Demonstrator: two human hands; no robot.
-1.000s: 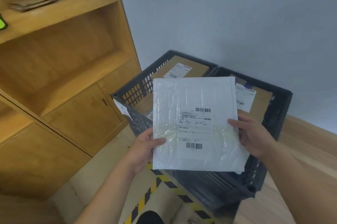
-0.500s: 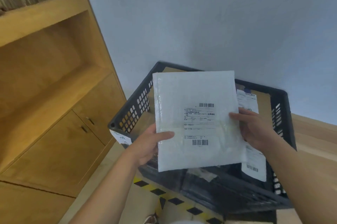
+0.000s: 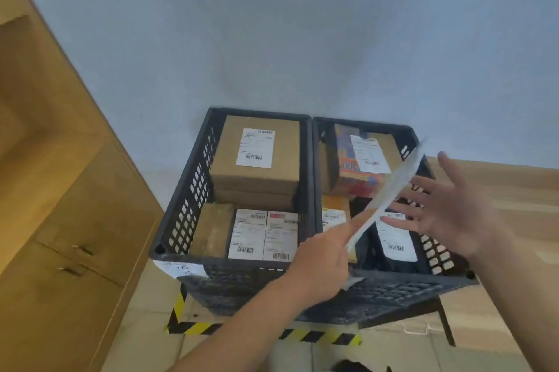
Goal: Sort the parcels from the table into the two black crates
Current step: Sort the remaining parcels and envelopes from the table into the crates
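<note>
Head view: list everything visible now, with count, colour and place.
left crate: one, black, on the left
right crate: one, black, against left crate
large box: one, brown, back of left crate
small box: one, brown, left crate front-left
labelled parcels: two, white-faced, left crate front
colourful box: one, orange-purple, right crate back
orange parcel: one, orange, right crate middle
black parcel: one, black, right crate front
white mailer: one, white, edge-on over right crate
cabinet: one, wooden, left
hazard tape: one, yellow-black, floor
left hand: pinches white mailer's near end
right hand: open, beside white mailer
</note>
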